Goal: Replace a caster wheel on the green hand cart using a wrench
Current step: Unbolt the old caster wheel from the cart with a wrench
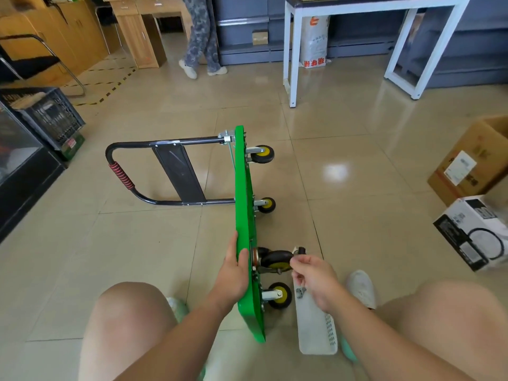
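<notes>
A green metal hand cart point(244, 215) stands on its long edge on the beige tiled floor point(343, 160), in the middle of the scene. Its deck runs from far to near, and its black tubular handle point(154, 171) with a red spiral grip lies folded out to the left.

Four black caster wheels with yellow hubs stick out to the right of the deck. The third caster wheel point(275, 261) counting from the far end lies just beside both hands.

The left hand point(233, 273) grips the upper edge of the deck. Its thumb is curled over the wheel side and its fingers lie down the left face.

The right hand point(316, 281) sits just right of that caster wheel, fingers curled and thumb and forefinger drawn together at the tyre. A small dark and silver piece point(299, 250) shows just beyond the fingertips. I cannot tell whether the hand holds it or anything else.

Under the right wrist, a white perforated plastic tray point(316, 334) lies on the floor with a small metal part point(301, 292) at its far end.

On the right stand an open brown cardboard box point(472, 160) and a white and black printed box point(472, 232). A white-framed table point(294, 50) stands at the far side.
</notes>
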`<state>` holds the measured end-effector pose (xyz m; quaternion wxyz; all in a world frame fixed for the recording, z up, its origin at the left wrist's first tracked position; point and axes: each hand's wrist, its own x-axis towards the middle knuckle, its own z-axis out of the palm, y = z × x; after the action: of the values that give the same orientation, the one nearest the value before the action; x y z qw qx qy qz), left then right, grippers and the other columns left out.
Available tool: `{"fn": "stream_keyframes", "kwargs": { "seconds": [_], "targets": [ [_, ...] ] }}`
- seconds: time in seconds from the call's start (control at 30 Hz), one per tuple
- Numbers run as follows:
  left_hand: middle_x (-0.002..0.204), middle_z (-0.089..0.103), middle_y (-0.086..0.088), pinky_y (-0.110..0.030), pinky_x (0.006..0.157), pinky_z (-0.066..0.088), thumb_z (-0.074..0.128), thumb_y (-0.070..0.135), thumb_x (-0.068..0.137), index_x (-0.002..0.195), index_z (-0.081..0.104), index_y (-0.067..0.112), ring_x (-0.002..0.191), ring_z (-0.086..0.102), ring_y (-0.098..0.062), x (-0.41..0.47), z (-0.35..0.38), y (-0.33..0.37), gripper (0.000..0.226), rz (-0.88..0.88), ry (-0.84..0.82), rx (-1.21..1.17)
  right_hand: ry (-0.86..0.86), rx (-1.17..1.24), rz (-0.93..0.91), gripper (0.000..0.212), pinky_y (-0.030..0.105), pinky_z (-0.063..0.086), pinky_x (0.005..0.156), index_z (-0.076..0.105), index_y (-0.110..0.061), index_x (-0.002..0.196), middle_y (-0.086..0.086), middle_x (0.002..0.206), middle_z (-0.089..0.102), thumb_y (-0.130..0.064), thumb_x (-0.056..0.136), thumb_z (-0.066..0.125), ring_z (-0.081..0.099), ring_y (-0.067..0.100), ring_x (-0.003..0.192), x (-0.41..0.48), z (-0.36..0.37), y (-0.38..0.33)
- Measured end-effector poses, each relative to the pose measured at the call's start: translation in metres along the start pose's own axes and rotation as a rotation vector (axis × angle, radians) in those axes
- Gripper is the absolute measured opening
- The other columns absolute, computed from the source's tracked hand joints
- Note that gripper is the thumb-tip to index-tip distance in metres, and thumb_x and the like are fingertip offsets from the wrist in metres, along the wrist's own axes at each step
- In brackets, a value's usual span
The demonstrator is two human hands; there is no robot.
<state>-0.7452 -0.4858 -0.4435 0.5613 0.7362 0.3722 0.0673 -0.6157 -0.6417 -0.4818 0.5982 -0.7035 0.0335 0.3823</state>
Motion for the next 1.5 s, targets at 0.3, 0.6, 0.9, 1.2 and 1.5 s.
{"fn": "stream_keyframes", "kwargs": {
  "seconds": [0.3,0.6,0.9,1.2,1.5],
  "targets": [
    [0.161,0.043,0.008,-0.044,0.12,0.038,0.032,0.035,0.111,0.162,0.008,0.054,0.137,0.051,-0.022,0.001,-0.002,0.001,0.059,-0.005,-0.003,0.066,0.201,0.113,0.429,0.005,0.027,0.055,0.052,0.058,0.005,0.102,0.016,0.077,0.054,0.004,0.097,0.057,0.051,0.021,0.06,0.029,-0.041,0.1],
    [0.156,0.043,0.019,-0.043,0.117,0.04,0.035,0.041,0.106,0.155,0.01,0.064,0.131,0.055,-0.018,0.004,-0.001,-0.011,0.06,-0.018,0.013,0.098,0.313,0.106,0.561,0.025,0.035,0.057,0.054,0.058,0.012,0.119,0.022,0.089,0.056,0.006,0.095,0.056,0.053,0.026,0.062,0.066,-0.045,0.132],
    [0.161,0.041,0.013,-0.049,0.119,0.04,0.035,0.041,0.108,0.156,0.01,0.063,0.135,0.054,-0.022,0.004,0.0,-0.01,0.059,-0.022,-0.007,0.06,0.22,0.127,0.511,0.012,0.027,0.047,0.049,0.059,0.001,0.105,0.014,0.075,0.054,0.0,0.096,0.051,0.046,0.02,0.058,0.029,-0.026,0.086],
    [0.146,0.056,0.015,-0.027,0.094,0.049,0.035,0.035,0.11,0.158,0.012,0.061,0.113,0.063,0.0,0.0,-0.003,-0.009,0.059,-0.034,-0.031,-0.004,-0.162,-0.116,0.006,0.013,0.025,0.055,0.058,0.073,-0.016,0.094,0.006,0.087,0.073,-0.028,0.097,0.067,0.062,0.013,0.061,-0.032,0.048,0.009],
    [0.127,0.058,0.03,-0.004,0.067,0.046,0.033,0.037,0.113,0.159,0.01,0.06,0.088,0.062,0.02,-0.007,-0.004,-0.011,0.056,-0.035,-0.056,-0.059,-0.134,-0.129,-0.011,0.026,0.025,0.043,0.051,0.072,-0.012,0.079,-0.002,0.065,0.065,-0.031,0.097,0.067,0.056,0.013,0.06,-0.023,0.072,0.003]
  ]
}}
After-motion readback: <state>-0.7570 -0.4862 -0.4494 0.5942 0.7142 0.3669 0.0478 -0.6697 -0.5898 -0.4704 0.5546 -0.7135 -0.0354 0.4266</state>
